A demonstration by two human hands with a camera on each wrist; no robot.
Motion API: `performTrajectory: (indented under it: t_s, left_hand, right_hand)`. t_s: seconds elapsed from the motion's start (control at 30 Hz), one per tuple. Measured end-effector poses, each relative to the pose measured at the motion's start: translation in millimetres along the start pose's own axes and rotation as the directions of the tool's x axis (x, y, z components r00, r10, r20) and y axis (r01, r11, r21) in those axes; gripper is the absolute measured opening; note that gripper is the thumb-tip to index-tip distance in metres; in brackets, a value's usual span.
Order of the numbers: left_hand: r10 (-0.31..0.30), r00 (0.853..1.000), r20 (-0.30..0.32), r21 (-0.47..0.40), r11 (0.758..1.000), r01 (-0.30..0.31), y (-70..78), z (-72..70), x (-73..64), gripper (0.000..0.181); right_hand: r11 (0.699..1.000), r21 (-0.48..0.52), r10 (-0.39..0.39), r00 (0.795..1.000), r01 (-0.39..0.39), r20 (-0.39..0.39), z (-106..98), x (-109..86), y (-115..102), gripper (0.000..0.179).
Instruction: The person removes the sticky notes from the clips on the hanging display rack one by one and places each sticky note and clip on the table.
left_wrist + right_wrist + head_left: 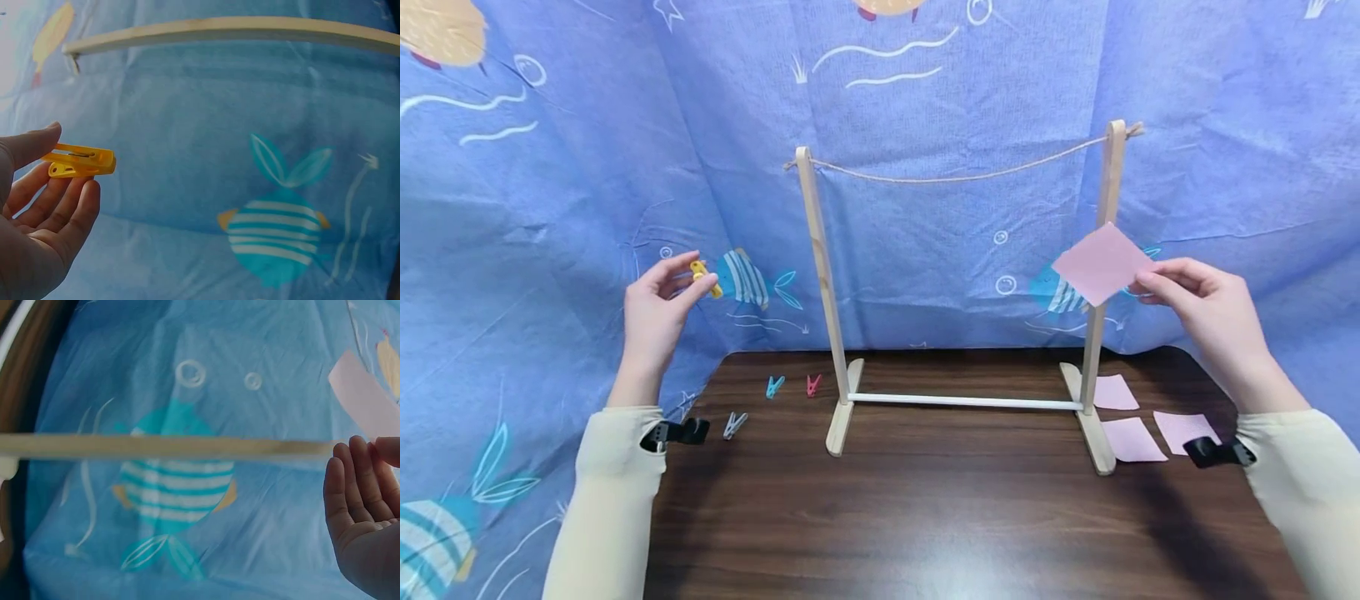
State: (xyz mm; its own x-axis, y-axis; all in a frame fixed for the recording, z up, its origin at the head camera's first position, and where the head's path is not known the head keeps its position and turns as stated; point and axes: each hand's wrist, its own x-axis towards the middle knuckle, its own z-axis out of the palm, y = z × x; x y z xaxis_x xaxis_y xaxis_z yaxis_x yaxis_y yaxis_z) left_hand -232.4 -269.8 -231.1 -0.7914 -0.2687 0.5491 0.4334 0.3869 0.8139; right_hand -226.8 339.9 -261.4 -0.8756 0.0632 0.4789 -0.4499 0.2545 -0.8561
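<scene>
My left hand [658, 304] pinches a yellow clothespin [84, 161] between thumb and fingers, up in the air left of the wooden frame. In the left wrist view the thumb lies on one arm of the clothespin. On the other side, my right hand [1210, 312] holds a square of pink paper [1105, 264] by one corner. The paper hangs in front of the frame's right post [1111, 179] in the head view. A thin string [955, 179] sags between the tops of the two posts, with nothing hung on it.
Blue [774, 386], red [813, 385] and grey [735, 425] clothespins lie on the dark wooden table [925, 517] at left. Several pink paper squares [1135, 439] lie by the right foot. A white bar [962, 402] joins the posts low down. Behind hangs a blue curtain [925, 275].
</scene>
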Motion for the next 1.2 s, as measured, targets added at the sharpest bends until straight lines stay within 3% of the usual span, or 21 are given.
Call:
performTrajectory:
  t_s: [0.3, 0.53, 0.8, 0.93, 1.07, 1.2]
  left_hand:
    - [-0.070, 0.997, 0.017, 0.122, 0.990, 0.067, -38.2, -7.6, -23.0, 0.047]
    - [-0.151, 0.985, 0.078, 0.241, 0.962, 0.129, -71.6, -3.4, -44.2, 0.051]
    - [-0.227, 0.956, 0.184, 0.413, 0.901, 0.134, -110.2, 7.6, -60.5, 0.047]
    - [-0.258, 0.935, 0.242, 0.447, 0.885, 0.129, -126.0, 13.9, -67.9, 0.046]
    - [-0.301, 0.912, 0.277, 0.467, 0.872, 0.146, -141.0, 20.3, -75.4, 0.048]
    - [-0.323, 0.900, 0.292, 0.500, 0.854, 0.144, -156.3, 26.2, -83.0, 0.049]
  right_hand:
    - [0.993, 0.118, 0.030, 0.999, -0.025, -0.040, -27, -37.0, 33, 0.014]
    - [0.976, 0.211, 0.055, 0.998, -0.051, -0.014, -39, -53.4, 50, 0.017]
    - [0.961, 0.268, 0.067, 0.997, -0.073, 0.031, -54, -79.1, 77, 0.023]
    - [0.953, 0.293, 0.067, 0.996, -0.081, 0.058, -61, -92.9, 91, 0.028]
    - [0.968, 0.228, 0.085, 0.992, -0.104, 0.092, -68, -104.9, 104, 0.030]
    - [0.987, 0.037, 0.150, 0.980, -0.156, 0.133, -77, -115.7, 114, 0.028]
